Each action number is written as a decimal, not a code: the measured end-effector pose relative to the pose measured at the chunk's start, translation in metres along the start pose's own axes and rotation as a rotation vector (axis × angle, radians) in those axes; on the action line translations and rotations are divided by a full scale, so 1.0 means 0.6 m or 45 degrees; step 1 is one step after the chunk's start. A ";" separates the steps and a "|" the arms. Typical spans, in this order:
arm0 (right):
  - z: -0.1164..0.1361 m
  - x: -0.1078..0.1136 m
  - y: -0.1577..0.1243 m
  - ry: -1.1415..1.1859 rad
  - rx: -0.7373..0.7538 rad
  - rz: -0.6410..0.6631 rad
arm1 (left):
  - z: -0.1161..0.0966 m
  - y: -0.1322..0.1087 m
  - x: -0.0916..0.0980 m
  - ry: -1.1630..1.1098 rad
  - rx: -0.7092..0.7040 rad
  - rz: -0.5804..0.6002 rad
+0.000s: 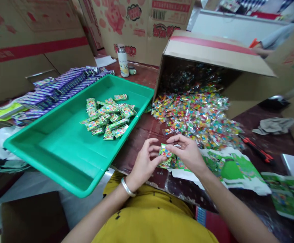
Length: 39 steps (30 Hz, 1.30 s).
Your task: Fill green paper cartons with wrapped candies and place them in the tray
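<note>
Between my two hands is a small green candy box (165, 156) with colourful print, just above the table's front edge. My left hand (145, 164) curls around its left side, thumb against the front. My right hand (188, 154) pinches its upper right part, the thumb near a white patch at the top. Part of the box is hidden by the fingers. Under and beside my right hand lie flat green printed cartons (229, 168) on white backing. Beyond my hands spreads a heap of clear candy packets (195, 116) with multicoloured pieces.
A green plastic tray (53, 145) at the left holds several small green boxes (109, 116). Behind it are stacked purple boxes (63, 84) and a bottle (122, 60). An open carton (212, 50) lies on its side. Right are a red-black tool (258, 150), a cloth (273, 125) and another person's arm (275, 38).
</note>
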State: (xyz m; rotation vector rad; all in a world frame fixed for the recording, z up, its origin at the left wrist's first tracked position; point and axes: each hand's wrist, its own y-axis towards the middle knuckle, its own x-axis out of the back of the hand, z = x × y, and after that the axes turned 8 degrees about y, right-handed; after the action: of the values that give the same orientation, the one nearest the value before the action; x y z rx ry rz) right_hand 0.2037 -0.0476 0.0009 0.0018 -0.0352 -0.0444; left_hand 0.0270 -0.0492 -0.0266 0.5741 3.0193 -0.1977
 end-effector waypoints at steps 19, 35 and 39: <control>-0.001 0.028 0.003 -0.156 0.085 0.035 | 0.001 0.004 0.004 0.411 -0.058 0.129; 0.022 0.086 0.001 -0.249 0.160 -0.084 | -0.050 0.053 0.046 -0.464 -0.148 -0.347; -0.013 0.090 0.015 -0.884 0.118 0.097 | -0.027 0.054 0.041 -0.051 -0.153 -0.257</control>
State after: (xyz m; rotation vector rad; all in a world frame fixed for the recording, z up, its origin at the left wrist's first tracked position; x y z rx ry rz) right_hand 0.2584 -0.0413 -0.0051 0.0778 -0.7315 0.0350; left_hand 0.0157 -0.0080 -0.0166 0.2521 3.0207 -0.0356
